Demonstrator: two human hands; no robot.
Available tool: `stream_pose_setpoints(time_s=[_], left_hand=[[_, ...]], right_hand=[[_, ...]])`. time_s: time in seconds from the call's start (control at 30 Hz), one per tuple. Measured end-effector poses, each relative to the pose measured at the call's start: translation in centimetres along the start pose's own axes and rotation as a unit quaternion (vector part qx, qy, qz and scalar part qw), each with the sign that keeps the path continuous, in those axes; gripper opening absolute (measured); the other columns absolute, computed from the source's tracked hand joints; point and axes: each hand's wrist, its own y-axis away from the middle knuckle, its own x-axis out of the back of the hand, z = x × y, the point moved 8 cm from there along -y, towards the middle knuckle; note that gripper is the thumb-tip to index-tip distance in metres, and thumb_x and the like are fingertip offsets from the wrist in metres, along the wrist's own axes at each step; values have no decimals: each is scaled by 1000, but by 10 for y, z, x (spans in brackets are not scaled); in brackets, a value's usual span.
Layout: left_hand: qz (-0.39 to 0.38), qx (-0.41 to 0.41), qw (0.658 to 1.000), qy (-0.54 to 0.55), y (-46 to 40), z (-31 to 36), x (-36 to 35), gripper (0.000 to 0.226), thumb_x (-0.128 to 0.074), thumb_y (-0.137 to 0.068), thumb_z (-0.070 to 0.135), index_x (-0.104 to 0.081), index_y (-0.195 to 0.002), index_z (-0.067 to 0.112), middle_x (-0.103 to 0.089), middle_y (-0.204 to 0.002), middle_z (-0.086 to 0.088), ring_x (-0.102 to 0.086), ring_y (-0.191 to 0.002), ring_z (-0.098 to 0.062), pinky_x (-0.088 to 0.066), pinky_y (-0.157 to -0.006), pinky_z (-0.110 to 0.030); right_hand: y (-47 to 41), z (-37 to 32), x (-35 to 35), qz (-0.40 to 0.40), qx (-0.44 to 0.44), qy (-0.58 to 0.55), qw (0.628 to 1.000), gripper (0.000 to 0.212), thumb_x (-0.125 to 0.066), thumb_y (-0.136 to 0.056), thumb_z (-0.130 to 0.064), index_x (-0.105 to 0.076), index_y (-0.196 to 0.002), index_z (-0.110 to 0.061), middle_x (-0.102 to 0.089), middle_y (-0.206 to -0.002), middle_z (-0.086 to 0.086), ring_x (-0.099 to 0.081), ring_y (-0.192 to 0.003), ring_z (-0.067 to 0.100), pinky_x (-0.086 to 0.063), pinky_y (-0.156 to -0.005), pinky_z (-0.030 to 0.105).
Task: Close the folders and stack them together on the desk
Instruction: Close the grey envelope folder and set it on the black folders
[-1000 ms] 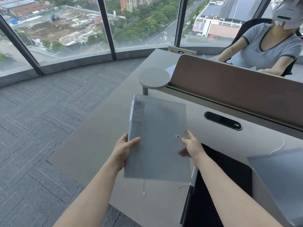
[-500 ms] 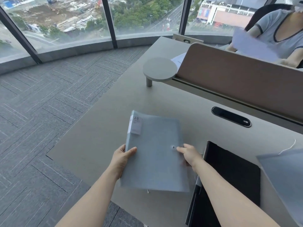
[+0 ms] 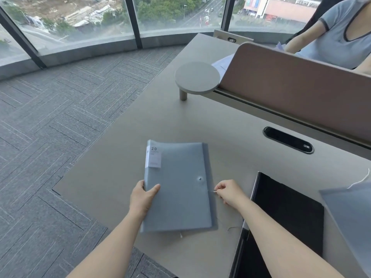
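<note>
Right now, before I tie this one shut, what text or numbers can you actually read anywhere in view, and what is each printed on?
"20": on the white label at the top-left corner of the grey-blue folder held by the left hand.
Smaller lines under the "20" on that label: too small to read.
Signs on the buildings outside the window: too blurred to read.
Nothing else legible.

Bright window daylight, wide-angle edge distortion

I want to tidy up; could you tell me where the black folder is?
The flat black folder lies on the grey desk at lower right, beside the right hand.
</note>
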Motion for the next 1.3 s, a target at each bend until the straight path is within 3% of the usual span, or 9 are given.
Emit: stream_pose_setpoints(time_s=[0.13, 0.27, 0.4, 0.5, 0.7, 0.83, 0.93, 1.07, 1.3], left_hand=[[45, -34, 991, -124, 2, 9, 0, 54, -73, -81, 35, -50, -127, 20, -62, -114, 2, -60, -93, -19, -46, -75, -34], [88, -37, 962, -256, 4, 16, -6, 72, -70, -81, 41, -39, -143, 21, -47, -131, -9, -51, -111, -28, -45, -87, -40], [100, -125, 904, -396, 8, 40, -26, 74, -70, -80, 39, -37, -145, 25, -39, -146, -6, -36, -133, -29, -34, -106, -41], [9, -213, 858, -467, 10, 54, -65, 71, -67, -83, 41, -37, -147, 30, -27, -159, -1, -22, -146, -25, -24, -114, -39], [-135, -280, 786, -535, 13, 53, -123, 70, -61, -86, 51, -31, -148, 39, -8, -166, 3, -1, -153, -25, -3, -122, -43], [-138, -292, 779, -537, 12, 49, -124, 69, -59, -86, 56, -31, -148, 43, -8, -166, 5, -2, -153, -24, -2, -122, -44], [-135, -300, 776, -538, 12, 48, -121, 69, -57, -86, 59, -30, -148, 46, -7, -166, 8, -2, -153, -22, -1, -122, -42], [-134, -301, 782, -530, 9, 47, -119, 70, -57, -85, 61, -29, -148, 47, -7, -165, 10, -1, -153, -20, 0, -122, -40], [-134, -299, 792, -515, 4, 40, -116, 77, -56, -84, 64, -23, -150, 45, -5, -165, 14, 1, -153, -17, 1, -122, -38]], right_hand=[[-3, -3, 7, 10, 13, 89, 996, 18, -57, -84, -17, -67, -71, -23, -70, -76, -1, -63, -72, 21, -47, -68, 28], [-7, 3, 9, 15, -20, 148, 989, 18, -55, -82, -21, -71, -81, -12, -75, -90, 7, -70, -89, 31, -45, -65, 29], [-6, 1, 10, 1, -41, 133, 990, 25, -55, -82, -28, -65, -79, -5, -72, -83, 15, -63, -70, 30, -38, -62, 29], [-5, -7, 9, -9, -62, 22, 998, 13, -55, -78, -21, -57, -67, -14, -54, -59, 7, -46, -47, 24, -38, -51, 24], [-15, -16, 1, -30, -137, -130, 982, 14, -51, -86, -7, -60, -75, -10, -61, -63, 6, -35, -34, 16, -33, -41, 15], [-34, -30, -2, 19, -91, -75, 993, 16, -50, -78, -9, -64, -69, -7, -71, -67, 11, -49, -39, 22, -43, -46, 25], [-42, -47, -6, 52, -58, 30, 997, 21, -48, -80, -14, -69, -79, -9, -77, -86, 13, -64, -62, 28, -54, -65, 33], [-45, -73, -17, 63, 9, 136, 989, 22, -50, -91, -20, -71, -94, -13, -74, -103, 10, -68, -96, 32, -47, -73, 29], [-28, -102, -36, 86, 171, 320, 928, 20, -46, -93, -20, -65, -97, -15, -71, -104, 12, -66, -96, 35, -38, -65, 30]])
